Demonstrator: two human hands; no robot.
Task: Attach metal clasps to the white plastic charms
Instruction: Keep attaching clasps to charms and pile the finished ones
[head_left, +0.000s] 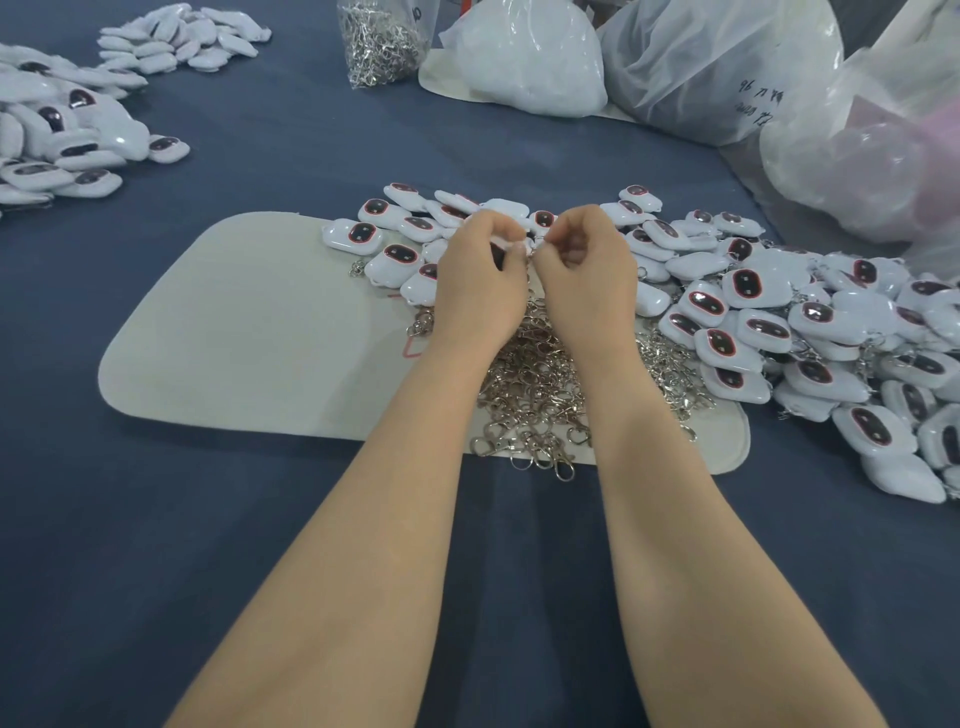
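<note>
At the far edge of the mat (234, 338), a charm (511, 243) was pinched in the curled left hand (480, 270) and a clasp (538, 243) in the right hand (582, 270); hooking seemed underway, with fine alignment needed next.

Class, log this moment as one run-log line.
left hand: holds charm | right hand: pinches clasp | loose clasps: heaped on mat | status: joining

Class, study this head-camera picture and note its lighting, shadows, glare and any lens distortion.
Head view: soft, even light, with only a faint shadow beside the left hand on the grey pad. Head view: white glare on the plastic bags and small highlights on the glossy charms. Head view: the wide-angle lens bows the pad's edges and stretches the forearms.
</note>
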